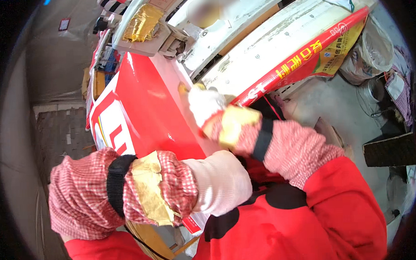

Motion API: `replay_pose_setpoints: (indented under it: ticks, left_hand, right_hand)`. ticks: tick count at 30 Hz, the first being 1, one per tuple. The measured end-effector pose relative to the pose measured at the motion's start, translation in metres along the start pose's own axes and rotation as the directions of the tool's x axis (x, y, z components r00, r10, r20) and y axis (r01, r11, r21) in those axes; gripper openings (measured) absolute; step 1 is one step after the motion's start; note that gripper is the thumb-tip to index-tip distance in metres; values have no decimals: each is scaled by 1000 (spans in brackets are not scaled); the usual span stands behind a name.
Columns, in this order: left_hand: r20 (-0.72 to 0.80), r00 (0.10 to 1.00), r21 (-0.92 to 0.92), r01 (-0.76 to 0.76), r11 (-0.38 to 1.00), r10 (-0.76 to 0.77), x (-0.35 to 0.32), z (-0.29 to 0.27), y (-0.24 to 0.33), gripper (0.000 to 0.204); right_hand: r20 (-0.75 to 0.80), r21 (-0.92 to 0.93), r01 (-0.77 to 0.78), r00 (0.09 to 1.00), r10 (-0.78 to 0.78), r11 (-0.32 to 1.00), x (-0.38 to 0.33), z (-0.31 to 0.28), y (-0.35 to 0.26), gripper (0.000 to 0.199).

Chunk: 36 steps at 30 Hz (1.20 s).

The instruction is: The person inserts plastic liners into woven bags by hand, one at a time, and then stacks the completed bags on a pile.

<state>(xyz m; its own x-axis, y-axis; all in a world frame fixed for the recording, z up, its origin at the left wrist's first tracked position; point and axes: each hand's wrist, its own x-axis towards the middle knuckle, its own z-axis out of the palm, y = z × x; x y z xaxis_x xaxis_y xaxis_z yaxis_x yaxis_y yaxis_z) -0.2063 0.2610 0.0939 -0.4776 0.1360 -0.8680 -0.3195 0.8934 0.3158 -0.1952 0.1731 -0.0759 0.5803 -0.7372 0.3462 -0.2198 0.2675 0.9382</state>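
My left hand (225,179), in a white knit glove, is bent inward near my body; its fingers are hidden behind the back of the glove. Farther forward, my right hand (206,105), also white-gloved and smeared by motion, is at the right edge of a glossy red and white printed sheet (147,104). Small yellow patches show by its fingers, and I cannot make out their grip. The sheet runs up to the metal fittings (174,42) of a white machine (145,46), which looks like a sewing machine and has gold tape stuck on it.
A worn white worktop (269,45) extends to the right, its near edge covered by a red strip with yellow lettering (302,62). A whitish sack (370,51) stands at the far right, above a dark box (389,150). Grey sheeting (54,57) hangs at the left.
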Motion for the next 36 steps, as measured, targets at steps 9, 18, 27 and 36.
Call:
replay_pose_setpoints:
  ticks: [9,18,27,36]
  left_hand:
    - [343,877,125,313,941,-337,-47,-48,-31,19]
    - [202,865,237,413,879,-460,-51,-41,-62,13]
    - [386,846,48,379,924,-367,-56,-1,-26,12]
    - [343,834,179,394,901,-433,-82,-68,-44,36]
  right_hand:
    - [122,6,-246,962,243,969,22,29,-34,19]
    - [275,-9,-509,827,491,861,72,12,-38,23]
    - [148,-476,-427,823,548,769,83,3,-24,38]
    - [180,-773,-152,878,443,616,79,4,-20,34]
